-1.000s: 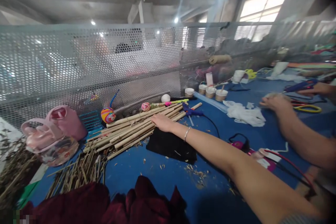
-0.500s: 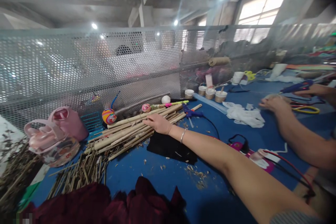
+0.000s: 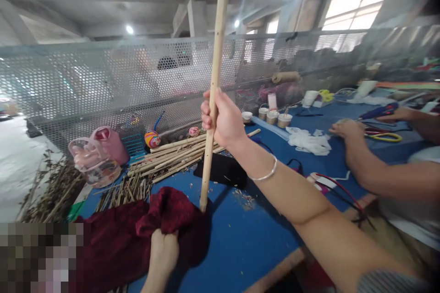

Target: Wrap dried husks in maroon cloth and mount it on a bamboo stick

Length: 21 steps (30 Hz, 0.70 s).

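My right hand (image 3: 225,116), with a silver bangle on its wrist, is wrapped round a long pale wooden stick (image 3: 217,50). The stick stands nearly upright, its lower end close to the blue table top (image 3: 237,233), beside a dark red cloth (image 3: 113,238). At the bottom, my left hand (image 3: 164,249) grips the bunched cloth, its fingertips hidden in the folds. A pile of similar sticks (image 3: 178,153) lies behind, with thin twigs (image 3: 129,187) in front of it. A black cloth (image 3: 222,169) lies right of the stick.
A pink bag (image 3: 110,144) and a clear container (image 3: 99,171) stand at the left. Small cups (image 3: 272,116) and white crumpled cloth (image 3: 307,140) lie at the back right. Another person's hands (image 3: 349,128) work at the right with a blue tool (image 3: 378,112). A mesh screen runs behind.
My right hand has lifted a stick from the pile and now holds it upright. My left hand has come into view, gripping the red cloth, which is raised in a bunch.
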Motion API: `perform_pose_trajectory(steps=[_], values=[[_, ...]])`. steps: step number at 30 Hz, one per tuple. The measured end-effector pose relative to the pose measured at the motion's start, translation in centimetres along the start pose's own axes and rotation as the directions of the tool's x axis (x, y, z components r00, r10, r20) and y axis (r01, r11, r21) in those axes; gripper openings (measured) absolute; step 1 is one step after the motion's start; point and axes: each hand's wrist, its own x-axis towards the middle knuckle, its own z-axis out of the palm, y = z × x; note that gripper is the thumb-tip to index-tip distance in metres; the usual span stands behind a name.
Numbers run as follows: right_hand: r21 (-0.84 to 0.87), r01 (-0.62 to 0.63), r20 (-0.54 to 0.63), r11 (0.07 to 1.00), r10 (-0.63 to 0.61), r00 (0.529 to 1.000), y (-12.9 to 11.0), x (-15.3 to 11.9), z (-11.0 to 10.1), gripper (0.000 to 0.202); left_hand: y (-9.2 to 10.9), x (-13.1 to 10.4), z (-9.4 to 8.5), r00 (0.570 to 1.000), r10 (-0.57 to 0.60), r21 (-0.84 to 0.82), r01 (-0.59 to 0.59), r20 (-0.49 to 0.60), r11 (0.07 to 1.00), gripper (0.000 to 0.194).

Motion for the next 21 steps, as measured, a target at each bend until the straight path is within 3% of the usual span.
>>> perform_pose_trajectory(steps=[3, 5, 7, 10, 12, 15, 21], values=[[0.058, -0.158, 0.056, 0.986, 0.155, 0.986, 0.3, -3.4, -0.4, 0.039, 1.3, 0.9, -0.6, 0.998, -0.019, 0.027, 0.018, 0.061, 0.999, 0.025], [0.013, -0.195, 0.047, 0.981, 0.195, 0.98, 1.7, -5.4, -0.4, 0.039, 2.3, 1.4, -0.7, 0.989, 0.059, 0.036, -0.065, 0.137, 0.997, 0.023], [-0.116, -0.22, 0.025, 0.969, 0.224, 0.974, 4.0, -7.6, -0.2, 0.038, 3.0, 1.8, -0.3, 0.972, 0.114, -0.011, -0.114, 0.205, 0.993, 0.02], [-0.363, -0.31, 0.051, 0.879, 0.351, 0.935, 8.1, -11.1, 0.2, 0.041, 3.5, 1.9, 0.8, 0.95, 0.138, -0.14, -0.102, 0.28, 0.985, 0.019], [-0.459, -0.283, 0.001, 0.842, 0.319, 0.948, 10.4, -13.1, 0.4, 0.042, 3.5, 1.9, 1.4, 0.936, 0.155, -0.152, -0.111, 0.317, 0.982, 0.018], [-0.495, -0.305, -0.024, 0.814, 0.337, 0.941, 12.0, -14.2, 0.4, 0.039, 3.5, 1.8, 1.8, 0.934, 0.166, -0.129, -0.13, 0.316, 0.983, 0.016], [-0.424, -0.357, 0.007, 0.833, 0.397, 0.918, 11.7, -13.6, 0.1, 0.034, 3.4, 1.6, 1.9, 0.933, 0.211, -0.152, -0.172, 0.293, 0.973, 0.02]])
